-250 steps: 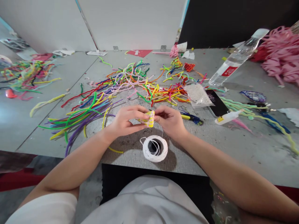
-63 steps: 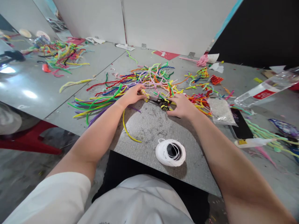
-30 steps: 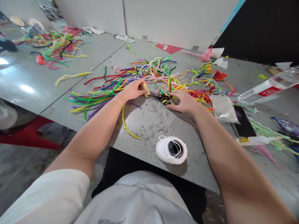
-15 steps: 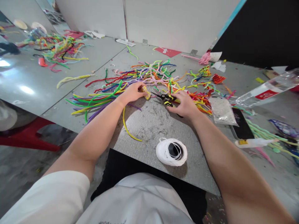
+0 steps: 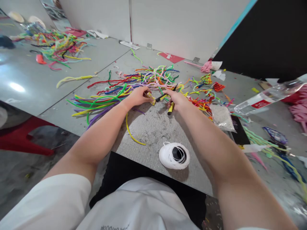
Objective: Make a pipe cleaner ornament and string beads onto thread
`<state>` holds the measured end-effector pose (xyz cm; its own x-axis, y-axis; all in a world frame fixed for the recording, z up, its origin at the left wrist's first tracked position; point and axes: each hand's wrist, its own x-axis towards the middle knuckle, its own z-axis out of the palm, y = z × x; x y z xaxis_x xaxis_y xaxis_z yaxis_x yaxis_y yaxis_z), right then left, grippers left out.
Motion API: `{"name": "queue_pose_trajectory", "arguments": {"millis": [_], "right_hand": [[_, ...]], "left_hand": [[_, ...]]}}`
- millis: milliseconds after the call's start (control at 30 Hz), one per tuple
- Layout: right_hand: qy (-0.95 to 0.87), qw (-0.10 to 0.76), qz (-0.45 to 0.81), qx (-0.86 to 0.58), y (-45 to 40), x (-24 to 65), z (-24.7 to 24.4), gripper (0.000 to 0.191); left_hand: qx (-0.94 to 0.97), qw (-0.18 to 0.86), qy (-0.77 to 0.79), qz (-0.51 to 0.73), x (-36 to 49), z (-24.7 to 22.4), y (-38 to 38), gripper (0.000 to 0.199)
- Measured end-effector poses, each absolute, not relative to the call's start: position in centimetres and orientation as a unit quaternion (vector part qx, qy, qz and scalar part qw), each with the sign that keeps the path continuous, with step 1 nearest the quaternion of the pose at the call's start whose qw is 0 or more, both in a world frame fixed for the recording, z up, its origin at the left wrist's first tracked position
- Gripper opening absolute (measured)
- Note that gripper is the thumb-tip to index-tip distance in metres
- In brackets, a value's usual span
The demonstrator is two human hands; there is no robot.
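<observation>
Hands [image 5: 138,95] [image 5: 177,98] part-curled: left yellow piece [image 5: 151,98], right pliers [image 5: 170,109]

Light: bright and cool, its source outside our view
Tabletop [image 5: 151,127]: we catch white glare at far left
Spool [image 5: 168,156]: soft shadow below
Right hand [image 5: 177,99]: we find detail slightly soft
Bottle [image 5: 268,95]: we see edge stretching

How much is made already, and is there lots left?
A yellow-green woven piece and an orange-red woven piece look done. The left hand holds a small yellow piece, the right hand a black-and-yellow tool. Many loose pipe cleaners seem unused.
</observation>
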<state>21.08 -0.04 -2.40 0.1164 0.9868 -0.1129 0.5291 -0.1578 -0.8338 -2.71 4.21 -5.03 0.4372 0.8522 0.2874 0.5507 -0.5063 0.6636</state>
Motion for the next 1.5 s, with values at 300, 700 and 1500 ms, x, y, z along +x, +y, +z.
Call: {"name": "queue_pose_trajectory", "arguments": {"millis": [300, 700, 1500], "right_hand": [[-0.517, 0.295, 0.262, -0.76, 2.3, 20.0, -2.1, 0.044], [-0.557, 0.206, 0.132, -0.793, 0.9, 18.5, -2.6, 0.095], [-0.655, 0.245, 0.033, -0.714, -1.7, 20.6, -6.3, 0.045]], "left_hand": [[0.816, 0.243, 0.426, 0.307, -2.8, -4.9, 4.0, 0.038], [0.825, 0.231, 0.418, 0.301, -2.8, -5.3, 4.3, 0.033], [0.827, 0.258, 0.396, 0.304, -2.6, -5.3, 4.4, 0.03]]}}
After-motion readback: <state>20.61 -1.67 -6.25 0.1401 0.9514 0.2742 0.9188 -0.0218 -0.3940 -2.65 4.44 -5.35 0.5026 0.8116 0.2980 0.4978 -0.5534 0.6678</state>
